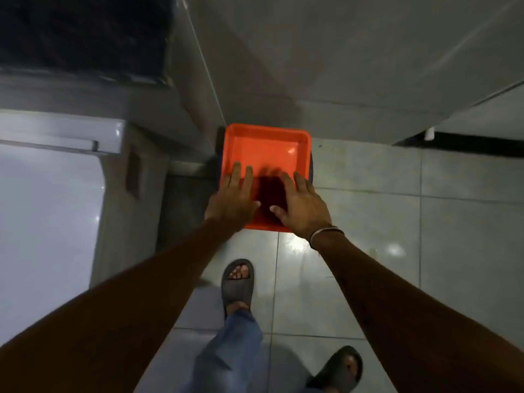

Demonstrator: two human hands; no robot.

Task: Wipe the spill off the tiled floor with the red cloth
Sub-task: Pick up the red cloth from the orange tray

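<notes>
An orange square basin (pixel 266 143) stands on the pale tiled floor (pixel 368 211) against a grey wall. Both my hands hover over its near half, fingers spread. My left hand (pixel 231 198) is above the basin's left edge. My right hand (pixel 302 207) is above the near right part, its fingers blurred. Between them, inside the basin, lies a dark red patch (pixel 268 194); I cannot tell whether it is the red cloth or shadow. A bright glossy spot (pixel 295 245) shows on the tile just in front of the basin; wet or reflection, I cannot tell.
A white appliance (pixel 48 211) fills the left side. A grey panel or door (pixel 340 66) rises behind the basin, with a dark gap under it at the right (pixel 467 143). My feet in dark slides (pixel 238 282) (pixel 340 367) stand on the tiles below.
</notes>
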